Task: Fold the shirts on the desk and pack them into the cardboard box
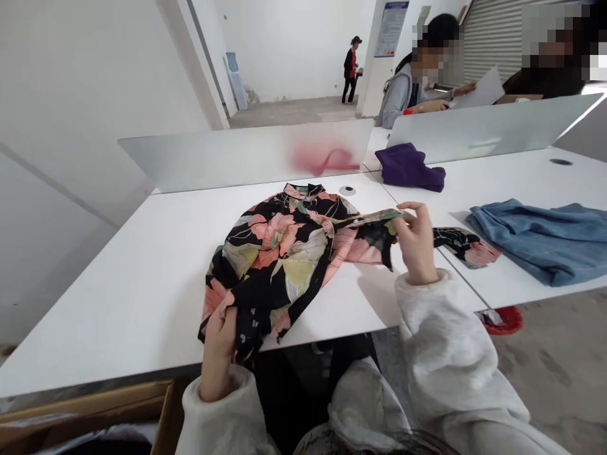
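Had the floral blouse (296,259) laid out on the white worktop (118,272), with its collar toward the frosted divider (203,158) and its near end at the front edge. Seemed mostly through with spreading but not with straightening, with the body creased and the right side bunched and partly raised. Held the near left corner clamped in the fingers of the left hand (219,332); pinched a lifted strip of the same cloth in the fingers of the right hand (418,243). Could not tell the patterned piece (469,248) past the right wrist as joined or separate. Saw a purple cloth (408,167) and blue garment (545,240) farther right, a red bin (513,322) below, and, past the divider, a co-worker (397,98) with paper (482,87) and a water dispenser (238,85).
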A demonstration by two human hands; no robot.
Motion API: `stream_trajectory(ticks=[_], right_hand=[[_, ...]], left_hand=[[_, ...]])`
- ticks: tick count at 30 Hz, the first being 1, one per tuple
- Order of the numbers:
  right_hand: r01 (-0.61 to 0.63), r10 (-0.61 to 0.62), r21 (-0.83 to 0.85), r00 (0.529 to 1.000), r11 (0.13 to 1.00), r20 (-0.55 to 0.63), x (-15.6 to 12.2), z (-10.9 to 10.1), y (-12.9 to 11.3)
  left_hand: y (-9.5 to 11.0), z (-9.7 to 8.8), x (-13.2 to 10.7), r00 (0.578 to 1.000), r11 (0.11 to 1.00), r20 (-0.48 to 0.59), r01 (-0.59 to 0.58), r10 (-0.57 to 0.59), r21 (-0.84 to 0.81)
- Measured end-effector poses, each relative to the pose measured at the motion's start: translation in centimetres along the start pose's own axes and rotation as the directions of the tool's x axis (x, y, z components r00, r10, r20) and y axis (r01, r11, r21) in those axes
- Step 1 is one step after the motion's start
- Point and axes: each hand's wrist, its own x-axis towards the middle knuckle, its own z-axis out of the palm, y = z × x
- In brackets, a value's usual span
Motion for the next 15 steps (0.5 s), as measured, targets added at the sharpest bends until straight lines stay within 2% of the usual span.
stream_trajectory(ticks=[2, 3, 4, 6, 9, 11, 13, 15], right_hand=[[0.002, -0.002, -0.074, 1.000, 0.997, -0.001, -1.4, -2.5, 0.5], [-0.011, 0.015, -0.130, 1.000, 0.992, 0.027, -2.3, -3.6, 1.2], [-0.035, 0.048, -0.190, 0.997, 0.981, 0.064, -3.4, -4.5, 2.2], [-0.093, 0.136, -0.326, 0.984, 0.941, 0.114, -5.5, -5.8, 4.5], [-0.098, 0.181, -0.526, 0.978, 0.845, 0.108, -8.2, -6.2, 6.9], [-0.080, 0.164, -0.571, 0.981, 0.817, 0.098, -9.2, -5.4, 6.8], [-0.136, 0.201, -0.473, 0.975, 0.871, 0.090, -9.5, -4.1, 5.4], [-0.256, 0.275, -0.211, 0.960, 0.943, 0.063, -9.3, -2.8, 3.2]], left_hand=[[-0.2, -1.6, -0.4, 0.990, 0.963, 0.134, 0.009, -0.046, 0.269], [-0.4, -2.4, -0.6, 0.983, 0.920, 0.163, 0.017, -0.088, 0.391], [-0.5, -3.1, -0.8, 0.978, 0.881, 0.167, 0.032, -0.125, 0.473], [-0.8, -4.1, -0.9, 0.973, 0.858, 0.173, 0.041, -0.150, 0.512], [-0.9, -4.2, -0.8, 0.969, 0.918, 0.239, -0.033, -0.068, 0.394], [-0.7, -3.3, -0.8, 0.958, 0.953, 0.285, -0.068, -0.019, 0.295], [-0.3, -2.0, -1.0, 0.951, 0.987, 0.308, -0.032, -0.018, 0.157], [0.3, -0.8, -1.5, 0.963, 0.998, 0.265, 0.054, -0.042, -0.035]])
